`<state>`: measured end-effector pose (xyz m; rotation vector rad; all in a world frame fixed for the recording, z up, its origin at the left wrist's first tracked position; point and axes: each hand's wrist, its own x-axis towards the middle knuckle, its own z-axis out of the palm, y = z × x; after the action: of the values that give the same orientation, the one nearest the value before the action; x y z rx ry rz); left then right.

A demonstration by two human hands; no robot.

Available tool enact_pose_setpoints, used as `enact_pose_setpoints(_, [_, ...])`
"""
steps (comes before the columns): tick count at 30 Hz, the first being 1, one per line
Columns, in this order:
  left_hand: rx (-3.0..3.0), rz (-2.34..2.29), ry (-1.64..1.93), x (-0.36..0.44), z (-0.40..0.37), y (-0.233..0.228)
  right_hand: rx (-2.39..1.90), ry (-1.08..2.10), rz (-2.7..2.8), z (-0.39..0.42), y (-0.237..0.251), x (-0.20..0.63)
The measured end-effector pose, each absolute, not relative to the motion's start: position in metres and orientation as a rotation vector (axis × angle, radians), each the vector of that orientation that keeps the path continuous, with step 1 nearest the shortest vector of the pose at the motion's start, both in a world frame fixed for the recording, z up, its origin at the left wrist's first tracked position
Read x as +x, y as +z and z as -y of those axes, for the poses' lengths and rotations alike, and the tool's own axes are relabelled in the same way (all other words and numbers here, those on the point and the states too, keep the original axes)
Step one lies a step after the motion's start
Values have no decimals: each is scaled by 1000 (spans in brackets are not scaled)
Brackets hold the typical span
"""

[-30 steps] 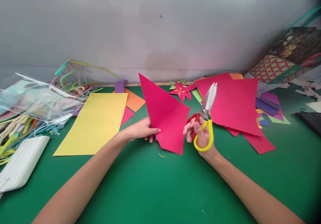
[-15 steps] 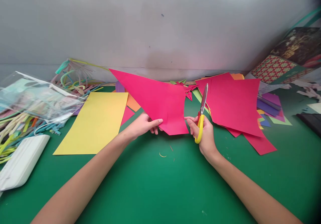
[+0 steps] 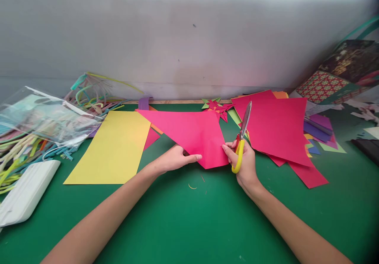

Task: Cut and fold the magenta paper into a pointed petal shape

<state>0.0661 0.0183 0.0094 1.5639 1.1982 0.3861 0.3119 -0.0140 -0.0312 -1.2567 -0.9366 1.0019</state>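
Note:
A sheet of red paper (image 3: 189, 128) hangs between my two hands, its long pointed corner toward the left. My left hand (image 3: 177, 158) grips the lower left edge, thumb in front and fingers mostly hidden behind the paper. At the right edge, my right hand (image 3: 244, 161) pinches the sheet between thumb and fingertips. The same hand carries scissors (image 3: 239, 153) with yellow handles, their blades closed and pointing up. Thin paper trimmings (image 3: 192, 187) lie on the green table (image 3: 189, 224) below.
Yellow paper (image 3: 109, 149) lies to the left, beside a white box-like object (image 3: 29, 191), a clear plastic bag (image 3: 50, 114) and coloured pipe cleaners (image 3: 17, 157). More red sheets (image 3: 275, 130) are stacked at the right. Folded paper stars (image 3: 217, 108) rest near the wall (image 3: 189, 39).
The red paper has come down and flattened, its left point dropping over the yellow sheet's corner. My right hand now pinches its right edge, scissors still in it.

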Motion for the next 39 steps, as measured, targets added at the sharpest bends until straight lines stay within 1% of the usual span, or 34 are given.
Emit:
enact_pose_setpoints(5, [1501,-1305,413,71,-21,-1,-1233,1028,936,15,-29,313])
enact_pose_setpoints(9, [1633,-1454,559,59,-36,-7,-1202,1042,991,18,-23,310])
enact_pose_setpoints(11, [1663,-1473,545,50,-43,-8,-1188,1073,1023,21,-21,308])
enact_pose_setpoints(16, [1586,-1435,484,41,-51,-3,-1194,1306,1109,30,-19,297])
enact_pose_setpoints(22, [1397,-1359,689,46,-57,9,-1063,1620,1053,35,-10,277])
enact_pose_setpoints(26, [1339,-1294,796,51,-69,25,-966,1787,1019,42,-11,262])
enact_pose_setpoints(28, [1366,-1290,832,53,-73,35,-921,1807,1048,48,-15,258])
enact_pose_setpoints(31, [1381,-1261,978,54,-74,48,-909,1751,1145,59,-20,256])
enact_pose_setpoints(35, [1408,-1187,1113,53,-64,62,-1011,1671,1219,71,-20,257])
enact_pose_setpoints(39, [1420,-1229,1205,49,-52,77,-1101,1643,1209,75,-21,258])
